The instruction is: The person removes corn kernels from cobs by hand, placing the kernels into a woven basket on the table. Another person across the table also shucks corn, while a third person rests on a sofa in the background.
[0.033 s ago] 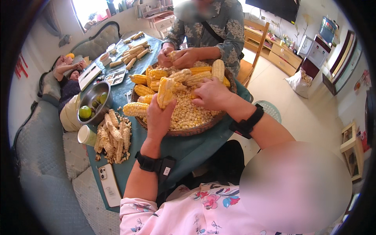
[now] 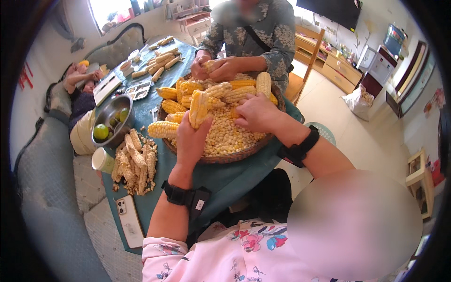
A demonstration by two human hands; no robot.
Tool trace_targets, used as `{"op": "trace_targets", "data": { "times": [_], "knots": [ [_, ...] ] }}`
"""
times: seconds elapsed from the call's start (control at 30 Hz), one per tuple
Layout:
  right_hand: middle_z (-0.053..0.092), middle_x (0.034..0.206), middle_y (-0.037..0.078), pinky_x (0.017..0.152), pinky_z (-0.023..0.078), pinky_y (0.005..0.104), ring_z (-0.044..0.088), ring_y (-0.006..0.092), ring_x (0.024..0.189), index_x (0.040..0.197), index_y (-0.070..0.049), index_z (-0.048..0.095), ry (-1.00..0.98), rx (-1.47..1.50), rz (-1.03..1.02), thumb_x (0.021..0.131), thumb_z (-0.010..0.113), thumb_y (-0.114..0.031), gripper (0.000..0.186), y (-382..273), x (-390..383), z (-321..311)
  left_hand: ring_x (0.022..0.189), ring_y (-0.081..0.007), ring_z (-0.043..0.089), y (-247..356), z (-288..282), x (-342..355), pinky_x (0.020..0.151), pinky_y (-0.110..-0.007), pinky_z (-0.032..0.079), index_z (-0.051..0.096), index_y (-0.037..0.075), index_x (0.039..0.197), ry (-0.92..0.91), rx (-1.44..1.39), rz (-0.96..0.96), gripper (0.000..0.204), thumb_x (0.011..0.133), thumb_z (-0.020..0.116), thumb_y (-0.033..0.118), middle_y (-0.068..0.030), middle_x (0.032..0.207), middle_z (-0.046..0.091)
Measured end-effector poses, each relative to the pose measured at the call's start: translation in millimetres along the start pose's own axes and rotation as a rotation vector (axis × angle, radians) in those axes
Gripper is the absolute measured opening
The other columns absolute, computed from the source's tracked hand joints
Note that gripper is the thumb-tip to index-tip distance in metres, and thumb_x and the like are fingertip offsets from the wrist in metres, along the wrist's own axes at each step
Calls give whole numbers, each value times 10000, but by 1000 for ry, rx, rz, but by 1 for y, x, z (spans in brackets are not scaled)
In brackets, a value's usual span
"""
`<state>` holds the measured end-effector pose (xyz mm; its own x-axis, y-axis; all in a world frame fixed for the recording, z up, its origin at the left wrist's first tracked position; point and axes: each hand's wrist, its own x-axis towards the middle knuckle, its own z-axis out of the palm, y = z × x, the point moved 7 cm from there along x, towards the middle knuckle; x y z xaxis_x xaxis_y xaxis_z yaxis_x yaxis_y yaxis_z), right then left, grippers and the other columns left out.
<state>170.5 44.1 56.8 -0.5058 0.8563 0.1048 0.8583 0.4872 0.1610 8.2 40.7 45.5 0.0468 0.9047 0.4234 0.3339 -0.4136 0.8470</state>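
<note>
My left hand grips a partly stripped yellow ear of corn, tilted upright over the near left part of a round woven basket. Loose pale kernels fill the basket's near side, with several whole ears heaped behind them. Over the right side of the heap, my right hand has its fingers curled down, with a bit of orange-yellow at their tips. What they close on is mostly hidden. Across the basket, another person's hands hold a pale corn cob.
Left of the basket lie bare cobs, with a paper cup, a metal bowl of green fruit and a phone around them. More cobs lie at the table's far end. Someone reclines on the sofa.
</note>
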Motion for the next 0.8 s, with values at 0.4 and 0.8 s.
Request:
{"op": "trace_targets", "data": {
  "times": [0.4, 0.8],
  "knots": [
    [621, 711, 108, 619, 488, 390, 626, 272, 721, 849, -93, 598, 153, -164, -229, 724, 572, -150, 140, -7, 40, 31, 766, -328, 608, -3, -1, 2, 653, -381, 461, 545, -4, 919, 31, -26, 69, 338, 760, 666, 268, -173, 784, 620],
    [616, 768, 157, 648, 477, 369, 607, 300, 764, 868, 0, 569, -92, 167, 67, 700, 630, -268, 322, 29, 32, -29, 732, -287, 614, -9, -9, 2, 648, -364, 464, 550, -1, 922, 87, -138, 10, 350, 759, 675, 283, -144, 769, 627]
  ]
}}
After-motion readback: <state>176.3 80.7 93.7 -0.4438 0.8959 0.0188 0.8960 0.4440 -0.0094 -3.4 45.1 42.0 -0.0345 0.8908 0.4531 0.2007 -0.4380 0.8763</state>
